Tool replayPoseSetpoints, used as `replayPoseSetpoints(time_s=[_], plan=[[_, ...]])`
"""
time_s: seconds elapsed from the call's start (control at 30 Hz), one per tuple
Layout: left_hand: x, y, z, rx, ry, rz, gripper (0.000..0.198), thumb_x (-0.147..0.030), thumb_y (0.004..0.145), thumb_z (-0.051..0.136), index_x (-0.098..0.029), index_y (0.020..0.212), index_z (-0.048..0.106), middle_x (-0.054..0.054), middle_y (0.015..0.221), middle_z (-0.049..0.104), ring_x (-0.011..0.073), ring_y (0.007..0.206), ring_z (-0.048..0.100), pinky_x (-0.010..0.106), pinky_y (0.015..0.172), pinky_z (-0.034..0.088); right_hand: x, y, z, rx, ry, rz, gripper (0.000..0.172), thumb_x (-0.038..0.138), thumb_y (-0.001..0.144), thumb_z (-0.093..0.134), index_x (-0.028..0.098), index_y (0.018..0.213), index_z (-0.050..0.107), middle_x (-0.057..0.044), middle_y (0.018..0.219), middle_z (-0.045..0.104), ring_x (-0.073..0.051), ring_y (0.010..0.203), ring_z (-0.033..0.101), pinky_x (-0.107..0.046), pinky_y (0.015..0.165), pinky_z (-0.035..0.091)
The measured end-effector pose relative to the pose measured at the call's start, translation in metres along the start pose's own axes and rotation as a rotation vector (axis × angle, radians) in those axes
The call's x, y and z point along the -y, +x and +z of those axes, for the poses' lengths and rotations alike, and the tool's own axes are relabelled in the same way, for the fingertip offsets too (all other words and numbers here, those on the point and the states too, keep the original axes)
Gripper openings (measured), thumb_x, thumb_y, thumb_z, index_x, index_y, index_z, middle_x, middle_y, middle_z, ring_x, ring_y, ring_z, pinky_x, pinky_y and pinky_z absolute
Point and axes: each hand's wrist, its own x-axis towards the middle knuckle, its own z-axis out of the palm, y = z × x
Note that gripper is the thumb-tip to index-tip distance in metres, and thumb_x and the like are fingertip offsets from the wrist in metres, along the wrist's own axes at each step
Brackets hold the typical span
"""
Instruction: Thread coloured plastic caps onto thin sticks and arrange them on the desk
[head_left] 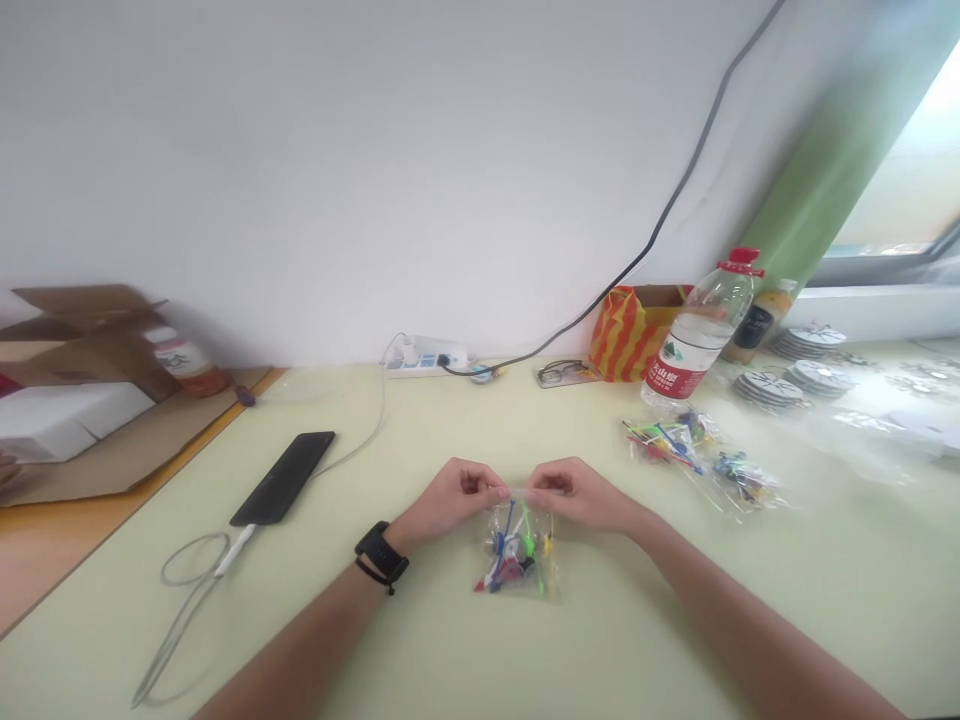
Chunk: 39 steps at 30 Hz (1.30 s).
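A clear plastic bag (pixel 517 550) filled with small coloured plastic pieces hangs between my two hands at the front middle of the table. My left hand (pixel 461 495), with a black watch (pixel 381 555) on its wrist, pinches the top left corner of the bag. At the top right corner, my right hand (pixel 574 492) grips the same edge between thumb and fingers. Blue, green, white, red and yellow parts show through the plastic. Whether the bag's top is sealed cannot be made out.
Similar filled bags (pixel 667 440) lie to the right, before a large water bottle (pixel 694 340). Stacked round discs (pixel 769 390) stand farther right. A black phone (pixel 283 478) with a cable lies left, a power strip (pixel 424 358) by the wall, and an opened cardboard box (pixel 187 435) far left.
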Motion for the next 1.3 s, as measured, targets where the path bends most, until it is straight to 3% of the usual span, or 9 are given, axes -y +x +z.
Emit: replayPoseSetpoints(time_s=[0.1, 0.3, 0.4, 0.5, 0.63, 0.73, 0.93, 1.17, 1.3], plan=[[0.003, 0.001, -0.001, -0.022, 0.033, 0.013, 0.034, -0.047, 0.087, 0.073, -0.014, 0.083, 0.077, -0.001, 0.061, 0.054, 0.0110, 0.059, 0.045, 0.024, 0.058, 0.037, -0.002, 0.001, 0.003, -0.022, -0.045, -0.013, 0.044, 0.057, 0.090, 0.062, 0.019, 0.068, 0.062, 0.002, 0.064, 0.046, -0.013, 0.061, 0.036, -0.026, 0.055, 0.030], [0.005, 0.002, -0.011, -0.072, 0.036, 0.009, 0.032, -0.045, 0.087, 0.073, -0.014, 0.082, 0.074, 0.002, 0.071, 0.063, 0.0124, 0.065, 0.052, 0.024, 0.062, 0.040, -0.005, 0.001, -0.013, -0.074, 0.004, -0.022, 0.042, 0.055, 0.091, 0.061, 0.017, 0.080, 0.075, -0.003, 0.073, 0.059, -0.014, 0.064, 0.044, -0.027, 0.057, 0.034], [0.001, 0.000, -0.009, -0.039, -0.024, 0.029, 0.028, -0.042, 0.089, 0.073, -0.014, 0.085, 0.073, 0.003, 0.079, 0.065, 0.0138, 0.074, 0.057, 0.025, 0.069, 0.045, -0.005, 0.000, -0.013, -0.055, 0.052, -0.016, 0.043, 0.055, 0.091, 0.063, 0.015, 0.080, 0.076, -0.002, 0.072, 0.056, -0.013, 0.062, 0.042, -0.027, 0.056, 0.032], [-0.003, -0.002, -0.004, 0.020, -0.063, 0.035, 0.028, -0.040, 0.087, 0.075, -0.015, 0.100, 0.074, 0.005, 0.090, 0.068, 0.0163, 0.085, 0.061, 0.028, 0.079, 0.048, -0.002, 0.000, -0.005, -0.016, 0.072, -0.011, 0.044, 0.056, 0.089, 0.066, 0.014, 0.078, 0.075, 0.000, 0.068, 0.052, -0.012, 0.061, 0.040, -0.026, 0.055, 0.030], [0.000, -0.002, -0.002, 0.083, -0.011, -0.003, 0.028, -0.041, 0.087, 0.076, -0.013, 0.091, 0.077, 0.005, 0.081, 0.070, 0.0144, 0.075, 0.059, 0.027, 0.073, 0.047, -0.001, 0.002, 0.002, 0.010, 0.057, -0.016, 0.047, 0.058, 0.086, 0.069, 0.015, 0.066, 0.067, 0.003, 0.064, 0.043, -0.011, 0.059, 0.035, -0.026, 0.054, 0.027], [0.003, 0.000, -0.006, 0.063, 0.007, -0.007, 0.028, -0.041, 0.086, 0.076, -0.013, 0.086, 0.078, 0.005, 0.077, 0.070, 0.0134, 0.070, 0.058, 0.025, 0.068, 0.046, 0.000, 0.002, 0.000, 0.024, 0.042, -0.014, 0.049, 0.057, 0.087, 0.068, 0.015, 0.063, 0.062, 0.003, 0.064, 0.041, -0.011, 0.060, 0.034, -0.027, 0.055, 0.027], [0.006, 0.001, -0.006, -0.009, -0.018, 0.004, 0.027, -0.040, 0.084, 0.079, -0.014, 0.088, 0.079, 0.006, 0.083, 0.073, 0.0146, 0.075, 0.061, 0.026, 0.071, 0.048, 0.010, -0.001, -0.007, 0.027, 0.050, 0.018, 0.042, 0.053, 0.098, 0.052, 0.016, 0.086, 0.068, 0.001, 0.072, 0.049, -0.012, 0.065, 0.041, -0.026, 0.058, 0.033], [0.004, 0.001, 0.003, 0.028, -0.050, -0.024, 0.029, -0.041, 0.082, 0.080, -0.014, 0.092, 0.080, 0.007, 0.084, 0.073, 0.0155, 0.076, 0.062, 0.027, 0.073, 0.049, 0.004, 0.000, -0.002, 0.081, 0.004, -0.015, 0.047, 0.055, 0.093, 0.061, 0.015, 0.068, 0.065, 0.002, 0.065, 0.044, -0.012, 0.061, 0.037, -0.026, 0.056, 0.029], [0.004, 0.000, -0.001, 0.041, -0.013, -0.061, 0.030, -0.043, 0.083, 0.078, -0.013, 0.085, 0.078, 0.004, 0.075, 0.069, 0.0117, 0.066, 0.055, 0.024, 0.063, 0.043, -0.001, 0.000, -0.008, 0.083, 0.022, -0.020, 0.042, 0.053, 0.091, 0.066, 0.015, 0.073, 0.072, -0.001, 0.072, 0.052, -0.013, 0.065, 0.043, -0.027, 0.057, 0.032]])
